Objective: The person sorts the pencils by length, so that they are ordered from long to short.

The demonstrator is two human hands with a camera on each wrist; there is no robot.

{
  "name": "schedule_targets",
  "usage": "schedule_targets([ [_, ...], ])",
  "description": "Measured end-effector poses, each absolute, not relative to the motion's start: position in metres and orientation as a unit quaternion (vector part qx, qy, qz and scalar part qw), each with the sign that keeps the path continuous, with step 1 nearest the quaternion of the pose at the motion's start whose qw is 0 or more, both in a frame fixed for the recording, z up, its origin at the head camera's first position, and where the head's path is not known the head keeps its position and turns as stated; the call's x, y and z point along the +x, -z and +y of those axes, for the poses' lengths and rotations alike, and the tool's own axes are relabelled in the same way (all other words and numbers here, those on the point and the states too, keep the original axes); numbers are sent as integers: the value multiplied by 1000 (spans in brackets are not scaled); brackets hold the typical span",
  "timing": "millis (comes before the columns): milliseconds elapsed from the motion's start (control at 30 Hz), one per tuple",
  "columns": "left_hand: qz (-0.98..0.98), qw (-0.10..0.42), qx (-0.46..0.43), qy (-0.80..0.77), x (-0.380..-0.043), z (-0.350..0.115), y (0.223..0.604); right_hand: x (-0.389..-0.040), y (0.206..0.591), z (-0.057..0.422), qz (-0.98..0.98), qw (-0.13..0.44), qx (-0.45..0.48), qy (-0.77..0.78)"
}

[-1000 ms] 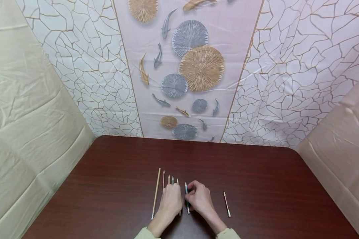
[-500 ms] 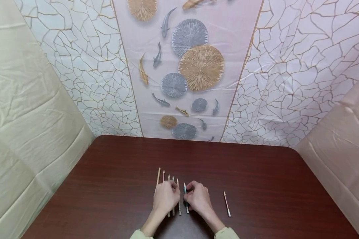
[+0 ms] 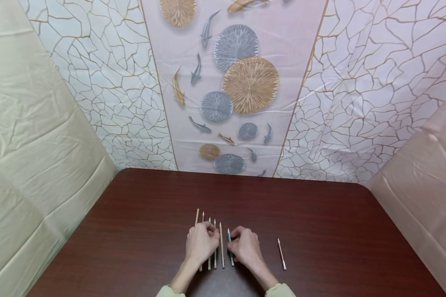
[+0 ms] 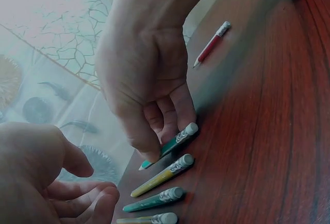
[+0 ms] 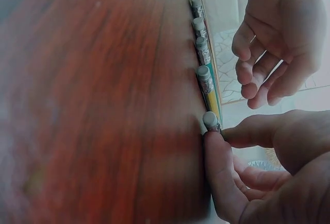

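Observation:
My right hand [image 3: 247, 247] pinches a green pencil [image 3: 228, 236] between thumb and fingers. In the left wrist view the white eraser end of that green pencil [image 4: 178, 137] sticks out below the fingers. My left hand [image 3: 202, 243] hovers over a row of pencils, fingers loosely bent, with nothing held; the right wrist view shows this left hand [image 5: 286, 38] raised off the tabletop. The row has a yellow pencil [image 3: 222, 247], another green pencil [image 3: 215, 259], a second yellow pencil [image 3: 209, 262], a pinkish pencil [image 3: 203, 216] and a long tan one [image 3: 197, 216], partly hidden by the hand.
A short red pencil [image 3: 281, 253] lies apart to the right on the dark wooden table [image 3: 319, 222]. A patterned cloth [image 3: 223, 140] hangs behind the table's far edge, and beige cloths [image 3: 52, 165] flank both sides.
My left hand has drifted left and lifted off, uncovering the lower ends of the row's pencils. My right hand has slid the green pencil slightly left, closer to the yellow one.

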State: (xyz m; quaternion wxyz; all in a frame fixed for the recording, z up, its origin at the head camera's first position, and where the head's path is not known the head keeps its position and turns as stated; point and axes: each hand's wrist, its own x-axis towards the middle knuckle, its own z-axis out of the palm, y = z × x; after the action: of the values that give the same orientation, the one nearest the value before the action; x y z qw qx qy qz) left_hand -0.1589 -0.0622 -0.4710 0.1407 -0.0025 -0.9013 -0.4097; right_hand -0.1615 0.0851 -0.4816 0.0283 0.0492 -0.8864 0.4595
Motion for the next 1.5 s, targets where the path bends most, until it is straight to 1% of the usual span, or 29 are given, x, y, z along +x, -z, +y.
schedule_targets([
  [300, -902, 147, -9, 406, -159, -61, 471, -160, 480, 86, -889, 41, 60, -452],
  [733, -897, 150, -23, 414, -158, -61, 467, -161, 480, 88, -879, 30, 62, -471],
  [1000, -897, 143, -28, 417, -158, -62, 467, -159, 482, 91, -863, 22, 73, -499],
  [1133, -898, 138, -31, 416, -158, -61, 467, -154, 479, 96, -865, 20, 62, -498],
  [1500, -898, 148, -50, 412, -157, -61, 465, -142, 464, 121, -870, 55, 23, -489],
])
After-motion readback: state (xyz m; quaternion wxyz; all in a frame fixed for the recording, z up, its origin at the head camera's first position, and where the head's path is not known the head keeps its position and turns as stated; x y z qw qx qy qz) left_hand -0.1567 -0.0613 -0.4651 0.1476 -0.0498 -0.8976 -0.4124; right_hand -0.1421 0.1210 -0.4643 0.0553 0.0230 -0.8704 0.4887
